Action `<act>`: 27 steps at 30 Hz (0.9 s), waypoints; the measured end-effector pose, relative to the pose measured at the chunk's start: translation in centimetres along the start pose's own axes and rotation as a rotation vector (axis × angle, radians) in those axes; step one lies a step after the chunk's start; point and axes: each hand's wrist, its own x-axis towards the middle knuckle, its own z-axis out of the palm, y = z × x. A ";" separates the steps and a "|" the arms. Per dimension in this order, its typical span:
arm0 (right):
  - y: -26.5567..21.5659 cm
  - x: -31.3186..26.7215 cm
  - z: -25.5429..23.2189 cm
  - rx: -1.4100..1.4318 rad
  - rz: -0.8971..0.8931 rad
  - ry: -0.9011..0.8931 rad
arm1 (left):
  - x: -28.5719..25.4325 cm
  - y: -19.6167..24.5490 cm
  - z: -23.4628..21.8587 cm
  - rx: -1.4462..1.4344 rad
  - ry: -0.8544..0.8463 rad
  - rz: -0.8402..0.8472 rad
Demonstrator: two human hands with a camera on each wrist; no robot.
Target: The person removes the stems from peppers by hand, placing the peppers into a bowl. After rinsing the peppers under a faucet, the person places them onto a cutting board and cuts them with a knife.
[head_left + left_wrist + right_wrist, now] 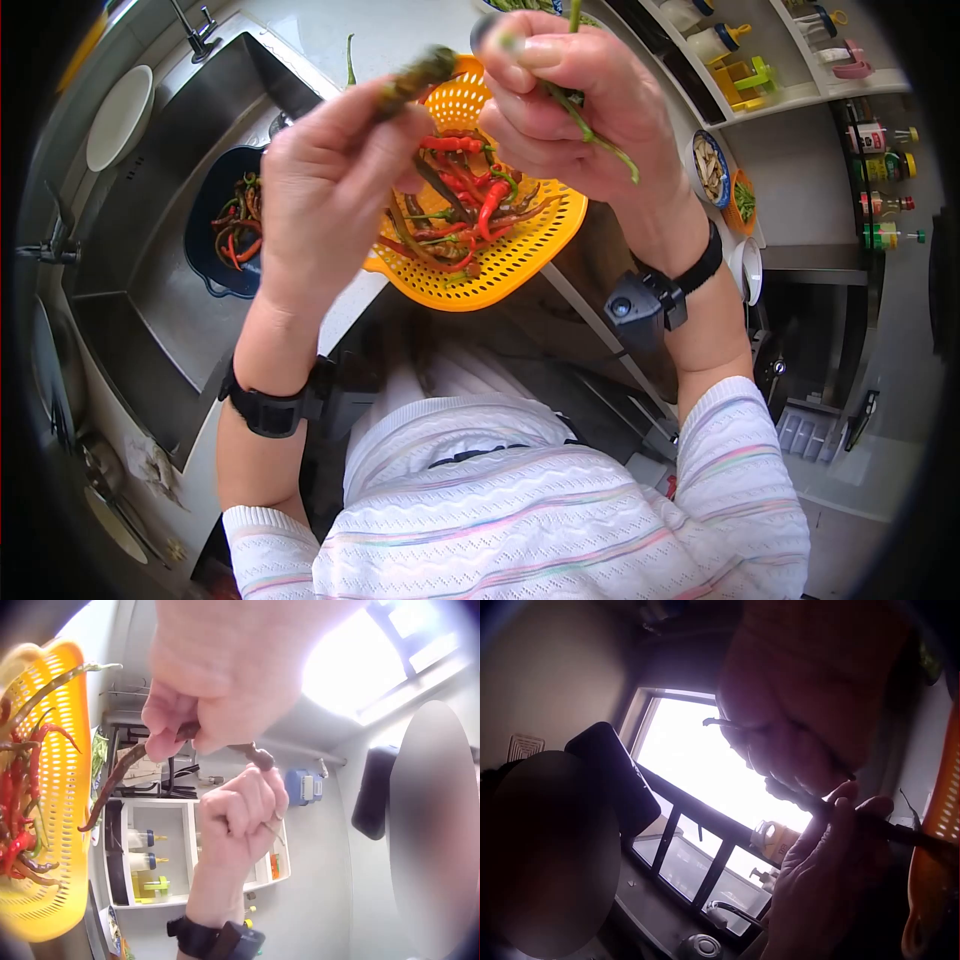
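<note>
My left hand [335, 185] grips a long dark brown-green chili pepper [425, 72] between thumb and fingers. In the left wrist view the thin end of this pepper [112, 787] hangs down to the left, and its other end comes right up to the right fingertips. My right hand [595, 120] pinches green chili stems [612, 153], which stick out between curled fingers. Both hands are raised over a yellow colander [450, 296]. Red and brown chilies [492, 208] lie in it, partly hidden by the left hand.
Left of the hands is a steel sink [180, 330] holding a dark blue basin [203, 225] with more chilies. A white plate [120, 118] leans at the sink's far edge. To the right are a bowl of pale slices [710, 168], a small orange basket [742, 203] and a white shelf [800, 100].
</note>
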 end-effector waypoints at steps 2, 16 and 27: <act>0.5 -0.6 -2.5 -0.052 0.062 0.029 | 0.1 -0.1 -2.2 -0.123 0.048 -0.066; 8.2 -3.1 -9.8 -1.653 0.465 -0.063 | -3.9 -5.5 -14.6 0.696 0.302 -0.263; 7.9 -1.7 -6.1 -1.564 0.298 -0.087 | -6.6 -3.8 -6.1 0.408 0.075 -0.159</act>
